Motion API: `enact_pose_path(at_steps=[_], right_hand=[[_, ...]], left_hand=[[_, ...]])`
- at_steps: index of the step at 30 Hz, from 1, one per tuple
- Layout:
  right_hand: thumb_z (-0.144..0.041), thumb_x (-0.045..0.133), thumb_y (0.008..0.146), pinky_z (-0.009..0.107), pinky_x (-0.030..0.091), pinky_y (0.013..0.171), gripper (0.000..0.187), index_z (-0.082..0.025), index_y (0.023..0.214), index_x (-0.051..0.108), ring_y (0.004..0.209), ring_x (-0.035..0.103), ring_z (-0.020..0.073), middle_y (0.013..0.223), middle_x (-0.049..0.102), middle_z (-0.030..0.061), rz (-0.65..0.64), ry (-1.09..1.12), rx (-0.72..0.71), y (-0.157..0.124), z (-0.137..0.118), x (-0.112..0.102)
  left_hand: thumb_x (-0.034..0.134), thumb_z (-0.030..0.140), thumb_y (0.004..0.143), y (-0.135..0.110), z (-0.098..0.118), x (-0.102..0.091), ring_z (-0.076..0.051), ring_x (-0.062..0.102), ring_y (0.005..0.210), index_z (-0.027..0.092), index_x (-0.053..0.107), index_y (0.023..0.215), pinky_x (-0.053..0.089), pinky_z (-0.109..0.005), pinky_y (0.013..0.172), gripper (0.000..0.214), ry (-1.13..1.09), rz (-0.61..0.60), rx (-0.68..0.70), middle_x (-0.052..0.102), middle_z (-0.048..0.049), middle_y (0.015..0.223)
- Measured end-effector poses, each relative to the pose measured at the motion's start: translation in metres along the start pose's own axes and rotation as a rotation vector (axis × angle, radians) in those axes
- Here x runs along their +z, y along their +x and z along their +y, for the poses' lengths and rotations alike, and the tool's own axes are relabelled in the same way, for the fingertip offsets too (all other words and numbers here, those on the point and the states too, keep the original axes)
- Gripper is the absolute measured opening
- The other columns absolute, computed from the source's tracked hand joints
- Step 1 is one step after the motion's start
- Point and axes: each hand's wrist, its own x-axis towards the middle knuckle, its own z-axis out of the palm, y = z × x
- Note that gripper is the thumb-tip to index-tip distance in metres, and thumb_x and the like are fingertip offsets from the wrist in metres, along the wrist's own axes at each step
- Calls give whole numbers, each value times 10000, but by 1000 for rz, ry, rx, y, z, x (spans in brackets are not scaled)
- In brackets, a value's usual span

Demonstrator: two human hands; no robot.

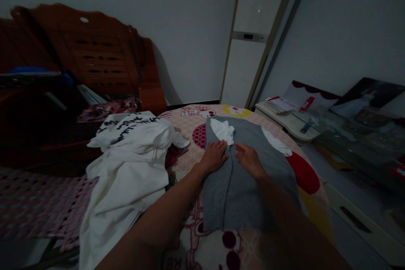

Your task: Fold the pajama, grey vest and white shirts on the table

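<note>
A grey knit sweater (247, 202) lies spread on a round table covered with a patterned cloth (209, 249). White fabric (223, 130) shows at its top, and more white fabric (276, 143) sticks out at its right side. A long edge or fold runs down the sweater's left part. My left hand (216, 155) rests flat on the sweater just below the upper white piece, fingers stretched out. Close by on the right, my right hand (248, 159) is over the sweater, its fingers extended and slightly bent, with nothing visible in them.
A heap of white clothes (129, 168) with black lettering lies left of my left arm. Behind it stands a carved wooden bench (95, 50). A tall white cabinet-like unit (245, 63) is at the back. To the right, a glass-topped stand (335, 135) holds papers and a framed picture.
</note>
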Motion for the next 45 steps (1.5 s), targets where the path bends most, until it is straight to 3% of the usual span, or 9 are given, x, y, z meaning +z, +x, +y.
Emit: enact_pose_path(at_steps=[2,5,10,19,25,29,35,40,45], right_hand=[[-122,582,773,202,549,497,421,-193,1180,662,736,707,150,1138,718,101,39,61,152,24,-6,1],[-102,602,756,172,480,395,414,-133,1167,646,507,634,99,896,744,73,71,205,316,49,-15,5],[-70,694,651,160,377,301,415,-104,1063,662,347,516,80,541,639,-45,89,293,383,61,-16,10],[-132,741,594,144,343,293,157,-160,661,601,359,515,76,461,581,-52,-8,316,305,62,-3,5],[-171,694,685,169,480,389,143,-186,684,551,465,636,126,502,606,-35,47,347,217,63,-6,5],[-92,636,705,153,406,325,120,-182,700,557,376,558,94,469,566,-67,43,194,153,63,-8,3],[21,612,654,156,318,294,199,-171,693,574,296,479,87,378,527,-80,-105,12,296,62,-7,-7],[-150,670,762,171,334,321,201,-171,595,562,301,468,86,363,525,-50,-180,33,275,62,3,-14],[-370,696,799,182,355,332,313,-158,590,602,304,462,87,382,543,-27,-196,85,254,62,11,-15]], left_hand=[[394,413,975,0,-1,1,-304,316,1450,163,363,1484,252,-516,1169,567,4,-3,1,368,-148,1560],[380,420,979,0,-2,2,-304,318,1448,131,368,1482,249,-510,1174,580,10,2,12,359,-150,1565],[379,438,981,1,-6,4,-295,339,1438,154,377,1482,268,-507,1168,576,9,-3,17,364,-140,1564],[385,437,979,9,-9,3,-286,314,1455,143,387,1471,246,-497,1185,573,-13,-13,18,382,-155,1550],[397,438,975,10,-8,2,-288,311,1457,152,389,1471,238,-486,1190,572,-7,-29,6,376,-152,1554],[383,449,978,10,-9,6,-292,316,1453,139,388,1469,230,-491,1189,580,3,-14,12,388,-163,1545],[364,440,986,10,-9,6,-302,293,1462,182,252,1543,223,-537,1178,624,-6,-18,15,343,-141,1574],[345,410,996,10,-6,1,-330,268,1467,312,229,1546,223,-618,1145,571,16,-60,51,309,-47,1602],[313,426,1005,10,-7,1,-338,264,1464,309,321,1517,216,-639,1145,525,28,-77,73,368,-30,1574]])
